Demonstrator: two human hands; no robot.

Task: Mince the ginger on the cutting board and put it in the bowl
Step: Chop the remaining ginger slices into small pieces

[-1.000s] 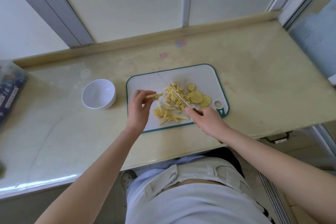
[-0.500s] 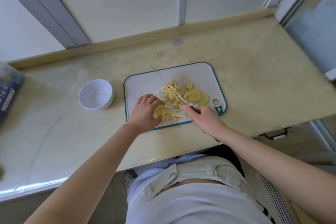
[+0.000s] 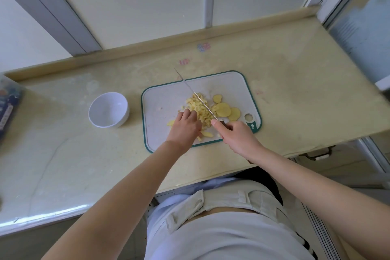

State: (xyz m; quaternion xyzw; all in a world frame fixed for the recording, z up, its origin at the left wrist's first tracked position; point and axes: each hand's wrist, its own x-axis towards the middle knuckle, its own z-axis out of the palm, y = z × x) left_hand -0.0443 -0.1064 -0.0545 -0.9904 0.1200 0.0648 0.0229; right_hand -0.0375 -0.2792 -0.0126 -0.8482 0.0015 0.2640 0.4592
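Nearest the camera, a person in a white shirt (image 3: 221,238) reaches both bare forearms over the front edge of a beige stone countertop (image 3: 295,91). The right hand (image 3: 238,135) is curled round the dark handle of a thin-bladed steel kitchen knife (image 3: 198,98), with the forefinger stretched along the top of the blade. The left hand (image 3: 185,126) lies knuckles-up on pale yellow ginger strips (image 3: 205,134). Its fingers are bent and pressed together just beside the blade, and its fingertips are hidden underneath. All of this is on a white plastic cutting board with a green rim (image 3: 166,99). The blade slants away to the left through a heap of small chopped ginger bits (image 3: 200,110), and its tip reaches past the board's far edge. To the right of the blade, round ginger slices (image 3: 223,110) overlap near the board's hanging hole. A white round bowl (image 3: 124,116) stands on the countertop left of the board, apart from it. A blue printed package (image 3: 8,110) shows at the far left edge. Further back, two small coloured stickers (image 3: 203,47) mark the countertop before the pale wall panels.
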